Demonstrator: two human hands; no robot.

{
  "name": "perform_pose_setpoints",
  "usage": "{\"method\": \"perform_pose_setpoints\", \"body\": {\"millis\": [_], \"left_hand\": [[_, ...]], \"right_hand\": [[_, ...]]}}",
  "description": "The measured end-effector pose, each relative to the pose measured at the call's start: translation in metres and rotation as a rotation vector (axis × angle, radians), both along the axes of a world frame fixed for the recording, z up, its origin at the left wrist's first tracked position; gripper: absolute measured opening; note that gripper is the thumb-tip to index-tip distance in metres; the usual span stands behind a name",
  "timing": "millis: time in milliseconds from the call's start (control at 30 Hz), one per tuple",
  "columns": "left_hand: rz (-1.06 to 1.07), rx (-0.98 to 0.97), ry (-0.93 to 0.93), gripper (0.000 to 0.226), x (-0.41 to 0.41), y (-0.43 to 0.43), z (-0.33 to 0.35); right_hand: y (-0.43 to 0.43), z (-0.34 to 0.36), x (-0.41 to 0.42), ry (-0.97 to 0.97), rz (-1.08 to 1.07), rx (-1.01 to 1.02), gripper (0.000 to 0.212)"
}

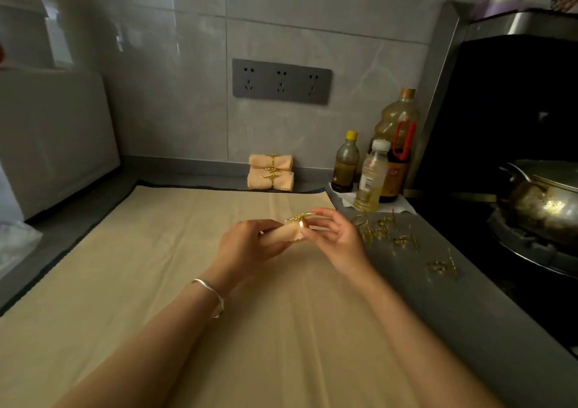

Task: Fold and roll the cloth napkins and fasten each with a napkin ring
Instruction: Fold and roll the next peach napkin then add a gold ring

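We see a wide beige cloth (150, 270) spread over most of the grey counter (444, 288), its right edge running just beside a bare strip of counter and its far edge stopping short of the tiled wall. To the right sits a dark stove with a steel pot (541, 201). Both forearms reach in from the bottom edge and meet above the middle of the cloth, so flat cloth lies open to the left and in front.

The left hand (247, 245), a silver bracelet (209, 295) on its wrist, curls around a rolled napkin (280, 235) and holds it off the cloth, the roll pointing right. The right hand (336, 238) meets that free end, thumb and forefinger pinching a gold napkin ring (301, 221) that sits around the tip of the roll, the other fingers spread loosely.

A cluster of bottles (372, 173) stands at the far right corner. Against the wall lies a small stack of finished napkins (271, 171), each banded in gold. Loose rings (391, 232) lie scattered on the bare counter, just right of the right hand.
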State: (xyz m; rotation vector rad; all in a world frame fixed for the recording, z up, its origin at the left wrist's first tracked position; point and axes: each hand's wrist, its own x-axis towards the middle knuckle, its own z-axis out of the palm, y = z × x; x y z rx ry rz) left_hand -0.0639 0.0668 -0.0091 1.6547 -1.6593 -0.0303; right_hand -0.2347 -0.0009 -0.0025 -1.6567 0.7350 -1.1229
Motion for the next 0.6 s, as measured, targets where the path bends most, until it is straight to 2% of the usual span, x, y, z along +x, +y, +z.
{"method": "perform_pose_setpoints", "body": {"millis": [133,300,400,467,600], "left_hand": [[-0.061,-0.02,0.032,0.032,0.0013,-0.0008,0.0015],[-0.152,-0.006,0.198,0.032,0.0002,0.0006,0.0021],[-0.16,0.042,0.319,0.043,0.0004,0.0029,0.0033],[-0.16,0.055,0.277,0.051,0.0008,0.0034,0.0029],[-0.104,0.039,0.0,0.057,0.0066,0.0029,0.0036]], "right_hand": [[-0.0027,-0.0035,-0.001,0.009,-0.004,0.011,0.036],[0.0002,-0.0019,-0.0014,-0.004,0.082,0.07,0.031],[0.0019,-0.0006,-0.0017,0.008,0.099,0.075,0.029],[0.002,-0.0015,-0.0027,0.016,0.099,0.067,0.027],[0.0038,-0.0046,-0.0036,0.105,0.082,0.004,0.03]]}}
